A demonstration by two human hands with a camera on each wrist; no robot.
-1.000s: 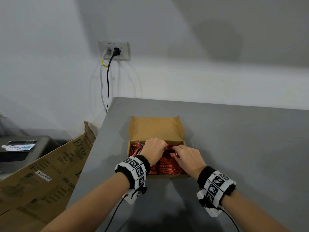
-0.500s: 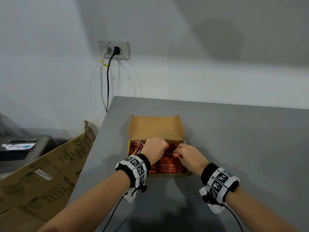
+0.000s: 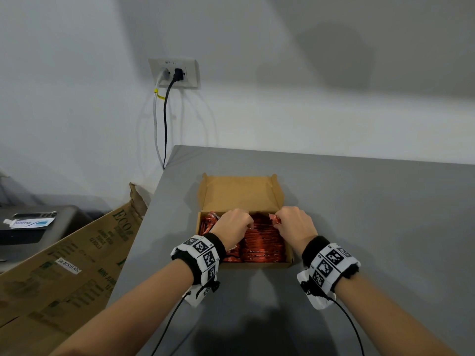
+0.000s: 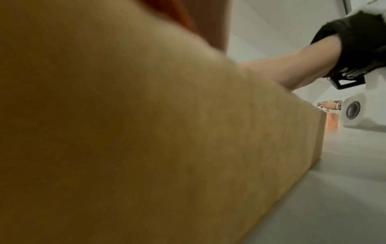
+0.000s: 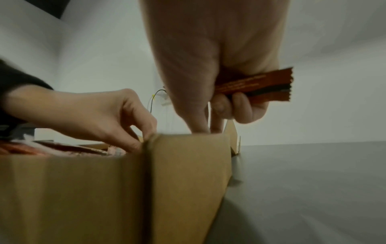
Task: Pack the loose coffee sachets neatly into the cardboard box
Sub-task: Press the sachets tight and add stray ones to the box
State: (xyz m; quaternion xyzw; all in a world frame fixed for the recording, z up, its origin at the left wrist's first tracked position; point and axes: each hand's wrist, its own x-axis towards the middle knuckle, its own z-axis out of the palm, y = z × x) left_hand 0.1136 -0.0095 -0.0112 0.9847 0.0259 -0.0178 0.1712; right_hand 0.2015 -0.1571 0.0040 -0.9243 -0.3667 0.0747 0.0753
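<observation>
Over the cardboard box (image 3: 290,255), we hold one sachet (image 5: 265,87) curled in our right hand (image 3: 295,224), its length crossing the box's right wall; our left hand (image 3: 232,227), nearer the middle, pinches among the packed sachets (image 3: 262,242). Room looks scant.

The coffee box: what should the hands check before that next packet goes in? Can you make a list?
1. Cardboard box lid open: ok.
2. Right hand grip on one red sachet: ok.
3. Packed sachets lying in neat rows: ok on the right side; left side hidden by the left hand.
4. Free slot for the sachet: cannot tell, fingers cover it.
5. Box sitting flat on the grey table: ok.
</observation>
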